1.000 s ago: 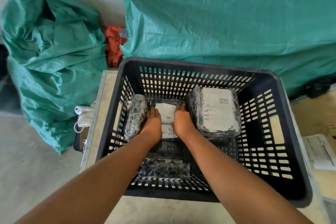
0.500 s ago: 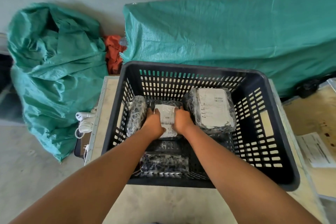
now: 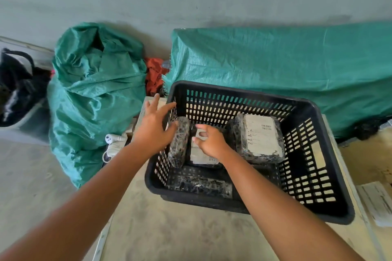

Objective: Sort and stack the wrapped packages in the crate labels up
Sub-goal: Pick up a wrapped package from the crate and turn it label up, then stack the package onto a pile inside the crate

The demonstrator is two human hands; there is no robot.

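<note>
A black slotted crate stands on a pale table. Inside, a large wrapped package lies label up at the right. A smaller package lies label up in the middle. A dark wrapped package stands on edge against the left wall, and another lies by the near wall with no label showing. My left hand hovers open over the crate's left rim, fingers spread. My right hand is open just above the middle package, holding nothing.
Two green woven sacks, the crumpled sack on the left and the long sack behind the crate, lie against the grey wall. An orange cloth sits between them. A white plug and cord lie left of the table. Papers rest at right.
Both hands have let go of the middle package and lifted. The left hand has moved up and left over the crate's rim. The camera view has shifted left.
</note>
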